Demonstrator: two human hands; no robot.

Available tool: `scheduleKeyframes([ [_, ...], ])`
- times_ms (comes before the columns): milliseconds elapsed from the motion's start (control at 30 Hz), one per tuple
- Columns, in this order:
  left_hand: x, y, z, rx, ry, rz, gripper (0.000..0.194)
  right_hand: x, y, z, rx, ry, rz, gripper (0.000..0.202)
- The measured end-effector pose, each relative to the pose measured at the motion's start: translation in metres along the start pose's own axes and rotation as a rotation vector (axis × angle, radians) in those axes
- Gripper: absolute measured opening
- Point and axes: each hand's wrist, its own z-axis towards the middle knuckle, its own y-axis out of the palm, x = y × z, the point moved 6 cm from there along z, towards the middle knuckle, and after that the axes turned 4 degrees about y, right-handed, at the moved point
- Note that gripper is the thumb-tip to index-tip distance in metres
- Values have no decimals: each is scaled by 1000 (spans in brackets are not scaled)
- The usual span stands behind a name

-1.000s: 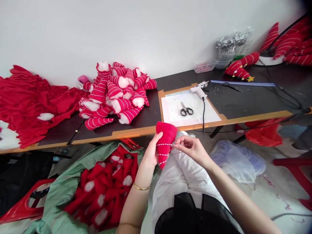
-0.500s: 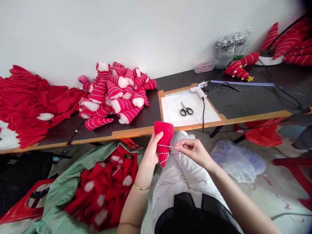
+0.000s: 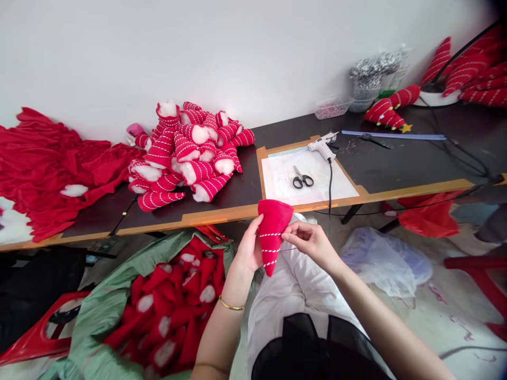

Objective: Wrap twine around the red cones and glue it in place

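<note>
- Method, as judged: striped cord (image 3: 271,234) best held lightly taut against the cloth; turns spaced evenly; cone steadied without creasing.
- Left hand (image 3: 250,244): clasped on the red cone's (image 3: 275,215) left edge, thumb in front.
- Right hand (image 3: 311,240): thumb and finger pinched at the cone's right edge, apparently on the cord; exact grip hidden.
- Cone: between both hands, above the lap; point downward, wide end up.

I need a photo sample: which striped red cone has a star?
The bent cone right of the glue gun: a yellow star tips it; the others show none.
</note>
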Motion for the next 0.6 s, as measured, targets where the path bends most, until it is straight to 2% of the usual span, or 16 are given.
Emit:
scheduleKeyframes([
  [200, -1, 1, 1, -58, -13, -6, 28, -3, -1, 1, 41, 5, -14, 39],
  [333, -3, 0, 4, -14, 33, -1, 34, -4, -1, 1, 51, -12, 12, 39],
  [533, 5, -2, 4, -88, 233, 25, 43, -4, -1, 0, 40, -41, 14, 34],
  [600, 2, -2, 3, -116, 180, 19, 38, -4, 0, 0, 30, -46, 24, 33],
])
